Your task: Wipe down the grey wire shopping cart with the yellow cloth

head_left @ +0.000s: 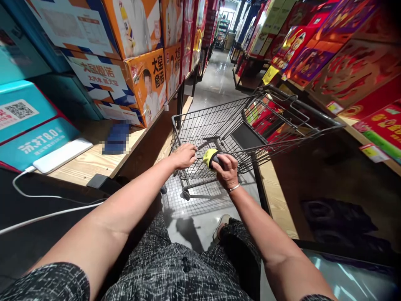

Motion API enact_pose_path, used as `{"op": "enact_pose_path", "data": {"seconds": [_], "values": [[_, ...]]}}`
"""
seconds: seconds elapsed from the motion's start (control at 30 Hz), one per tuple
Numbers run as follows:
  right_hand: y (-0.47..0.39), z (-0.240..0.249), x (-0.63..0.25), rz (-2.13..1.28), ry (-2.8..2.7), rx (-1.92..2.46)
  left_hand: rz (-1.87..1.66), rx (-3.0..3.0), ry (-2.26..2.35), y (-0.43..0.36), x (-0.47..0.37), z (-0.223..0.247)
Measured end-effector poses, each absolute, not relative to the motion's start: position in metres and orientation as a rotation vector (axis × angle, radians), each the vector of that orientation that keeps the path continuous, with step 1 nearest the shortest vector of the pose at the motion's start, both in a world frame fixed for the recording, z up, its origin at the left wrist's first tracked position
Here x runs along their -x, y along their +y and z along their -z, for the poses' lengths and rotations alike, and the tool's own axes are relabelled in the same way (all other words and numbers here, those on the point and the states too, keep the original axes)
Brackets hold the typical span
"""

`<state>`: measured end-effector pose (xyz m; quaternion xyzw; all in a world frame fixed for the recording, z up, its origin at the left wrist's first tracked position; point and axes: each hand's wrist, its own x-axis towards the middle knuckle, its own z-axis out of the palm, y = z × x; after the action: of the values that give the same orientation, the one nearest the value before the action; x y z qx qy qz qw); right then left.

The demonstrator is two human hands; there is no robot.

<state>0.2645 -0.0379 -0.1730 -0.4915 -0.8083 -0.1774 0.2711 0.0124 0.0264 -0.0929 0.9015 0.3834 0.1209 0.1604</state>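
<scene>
My right hand (227, 166) is closed around a balled-up yellow and dark-grey cloth item (210, 158), possibly a glove; its exact kind does not show. This bundle is over the near side of a black wire shopping cart (213, 113). At the cart's near front corner, my left hand (184, 156) has its fingers curled at the wire rim, and the grip itself is partly hidden. A black panel (250, 134) is inside the cart, towards its handle (300, 104).
Orange drink cartons (148, 85) are stacked on the left wooden shelf (138, 140), beside a white power bank (62, 155) with a cable, a blurred dark-blue item (115, 137) and a turquoise box (31, 121). Red gift boxes (344, 79) line the right shelf. Between them runs a shiny floor aisle (216, 75).
</scene>
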Motion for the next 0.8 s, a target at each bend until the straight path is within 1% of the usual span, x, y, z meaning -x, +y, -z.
{"op": "enact_pose_path", "data": {"seconds": [0.1,0.23,0.33,0.43,0.57,0.7,0.8], "values": [[-0.037,0.206,-0.253,0.426,-2.121,1.387,-0.241,-2.519,1.190,0.011,-0.029,0.089],[-0.046,0.265,-0.224,0.211,-2.308,1.531,-0.289,-2.537,1.350,-0.005,-0.045,0.100],[-0.055,0.280,-0.211,0.123,-2.464,1.490,-0.351,-2.530,1.435,-0.004,-0.047,0.108],[-0.057,0.258,-0.212,0.107,-2.523,1.370,-0.414,-2.511,1.408,0.003,-0.041,0.111],[-0.049,0.194,-0.233,0.213,-2.354,1.319,-0.496,-2.453,1.347,0.011,-0.031,0.110],[-0.035,0.135,-0.245,0.366,-2.026,1.583,-0.481,-2.403,1.336,0.010,-0.032,0.110],[-0.026,0.110,-0.229,0.269,-2.111,1.749,-0.501,-2.448,1.349,0.005,-0.035,0.111]]}}
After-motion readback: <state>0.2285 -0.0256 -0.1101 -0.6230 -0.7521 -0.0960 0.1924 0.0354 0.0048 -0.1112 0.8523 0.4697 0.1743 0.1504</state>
